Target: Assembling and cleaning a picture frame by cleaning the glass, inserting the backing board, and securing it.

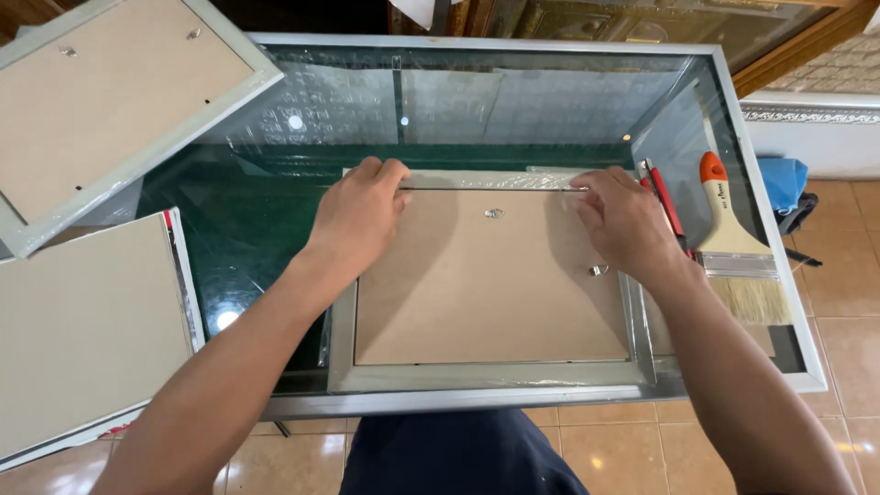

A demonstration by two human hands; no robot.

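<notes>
Glass table (275, 220): both hands (357, 215) (625, 220) pressed palm-down on frame backing (486, 293).

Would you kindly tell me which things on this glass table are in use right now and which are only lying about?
In use: left hand and right hand, both on the far edge of the silver picture frame with its brown backing board.

Lying about: paintbrush, red tool beside it, two other frames face down at left.
</notes>
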